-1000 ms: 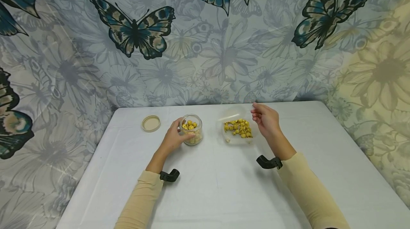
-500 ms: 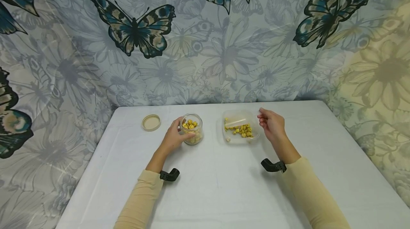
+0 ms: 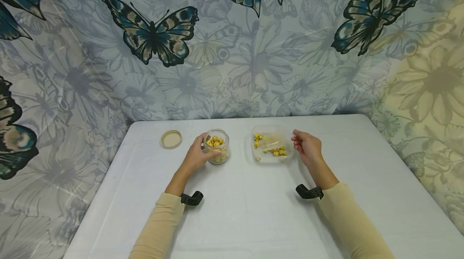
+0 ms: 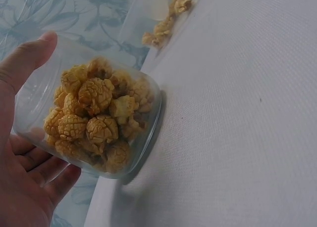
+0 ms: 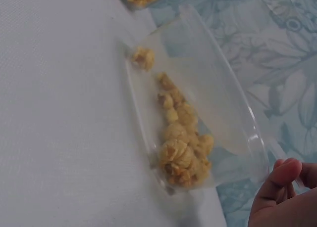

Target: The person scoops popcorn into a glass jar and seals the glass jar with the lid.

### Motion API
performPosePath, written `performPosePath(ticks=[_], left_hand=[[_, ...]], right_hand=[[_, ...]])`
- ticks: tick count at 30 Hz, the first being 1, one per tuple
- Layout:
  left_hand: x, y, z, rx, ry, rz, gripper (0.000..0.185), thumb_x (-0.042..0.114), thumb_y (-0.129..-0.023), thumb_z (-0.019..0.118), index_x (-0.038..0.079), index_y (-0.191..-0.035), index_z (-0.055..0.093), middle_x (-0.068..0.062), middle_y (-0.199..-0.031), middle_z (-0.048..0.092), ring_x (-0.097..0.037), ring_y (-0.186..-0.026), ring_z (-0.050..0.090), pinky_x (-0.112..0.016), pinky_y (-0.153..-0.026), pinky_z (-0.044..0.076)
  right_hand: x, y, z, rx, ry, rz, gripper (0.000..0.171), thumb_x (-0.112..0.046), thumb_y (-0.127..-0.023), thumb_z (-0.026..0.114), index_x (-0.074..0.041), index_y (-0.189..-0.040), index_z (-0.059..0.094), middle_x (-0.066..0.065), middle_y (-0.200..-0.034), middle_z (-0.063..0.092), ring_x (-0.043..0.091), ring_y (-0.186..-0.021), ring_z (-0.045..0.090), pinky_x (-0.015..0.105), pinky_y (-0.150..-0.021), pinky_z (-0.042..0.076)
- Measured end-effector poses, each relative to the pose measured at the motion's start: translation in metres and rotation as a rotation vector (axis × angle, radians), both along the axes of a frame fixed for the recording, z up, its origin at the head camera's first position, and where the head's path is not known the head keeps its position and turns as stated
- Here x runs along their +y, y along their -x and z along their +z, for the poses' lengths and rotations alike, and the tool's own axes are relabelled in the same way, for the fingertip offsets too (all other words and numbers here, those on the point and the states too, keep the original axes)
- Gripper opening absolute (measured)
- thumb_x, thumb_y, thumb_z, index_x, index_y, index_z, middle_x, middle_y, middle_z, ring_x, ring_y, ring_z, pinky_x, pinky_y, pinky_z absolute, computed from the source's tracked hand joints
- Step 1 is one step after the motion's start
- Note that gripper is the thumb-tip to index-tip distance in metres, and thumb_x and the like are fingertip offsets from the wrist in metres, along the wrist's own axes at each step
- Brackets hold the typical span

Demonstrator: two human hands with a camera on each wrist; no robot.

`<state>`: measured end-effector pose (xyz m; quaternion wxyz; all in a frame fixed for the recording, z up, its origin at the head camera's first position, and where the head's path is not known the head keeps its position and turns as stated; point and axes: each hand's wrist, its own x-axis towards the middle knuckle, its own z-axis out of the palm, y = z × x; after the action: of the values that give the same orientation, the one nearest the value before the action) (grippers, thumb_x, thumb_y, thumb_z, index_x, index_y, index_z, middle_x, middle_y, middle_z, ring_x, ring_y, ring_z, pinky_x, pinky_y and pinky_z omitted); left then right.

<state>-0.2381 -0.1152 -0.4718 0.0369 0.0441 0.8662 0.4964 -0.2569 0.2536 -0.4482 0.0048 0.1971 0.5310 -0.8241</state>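
My left hand (image 3: 197, 155) grips a clear glass jar (image 3: 222, 157), its thumb on one side and fingers round the other. Caramel popcorn (image 4: 96, 115) partly fills the jar, which stands upright on the table. My right hand (image 3: 307, 146) is at the right side of a clear plastic tub (image 3: 253, 155). Its thumb and fingers pinch the thin handle of a translucent scoop (image 3: 270, 142). The scoop's front end is inside the tub, over loose popcorn (image 5: 185, 153); its outline is faint through the plastic wall in the right wrist view.
A round, pale gold lid (image 3: 171, 139) lies left of the jar. The white-covered table (image 3: 246, 210) ends at a butterfly-patterned cloth backdrop (image 3: 253, 69) behind the containers. A gap separates jar and tub.
My right hand has moved right and down, bringing the scoop from above the tub's back down among the popcorn. My left hand and the jar stay in place.
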Motion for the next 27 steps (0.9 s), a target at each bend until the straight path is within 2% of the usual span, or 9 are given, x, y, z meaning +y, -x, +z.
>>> performPosePath(ticks=[11,19,27], left_hand=[[0.0,0.001,-0.001,0.0,-0.004,-0.003,0.092,0.043,-0.077,0.081,0.012,-0.149,0.034,-0.012,-0.15,0.039,-0.037,-0.133,0.046,-0.05,-0.11,0.04],[0.0,0.001,-0.001,-0.004,0.0,-0.001,0.092,0.044,-0.076,0.081,0.013,-0.149,0.034,-0.012,-0.151,0.039,-0.038,-0.134,0.045,-0.051,-0.11,0.041],[0.0,0.0,-0.001,0.012,0.003,-0.006,0.091,0.044,-0.077,0.08,0.011,-0.149,0.035,-0.013,-0.15,0.039,-0.038,-0.133,0.046,-0.05,-0.11,0.041]], right_hand=[[0.001,-0.003,-0.012,-0.046,-0.086,-0.049,0.021,-0.013,-0.094,0.064,-0.013,-0.073,0.067,-0.004,-0.057,0.059,0.004,-0.048,0.05,0.015,-0.043,0.043],[0.002,-0.006,-0.016,-0.049,-0.067,-0.053,0.022,-0.01,-0.093,0.065,-0.013,-0.071,0.067,-0.003,-0.057,0.06,0.004,-0.048,0.052,0.014,-0.043,0.044],[0.007,-0.012,-0.013,-0.068,-0.141,-0.072,0.01,-0.019,-0.091,0.069,-0.01,-0.086,0.068,-0.005,-0.058,0.059,0.005,-0.049,0.051,0.016,-0.043,0.045]])
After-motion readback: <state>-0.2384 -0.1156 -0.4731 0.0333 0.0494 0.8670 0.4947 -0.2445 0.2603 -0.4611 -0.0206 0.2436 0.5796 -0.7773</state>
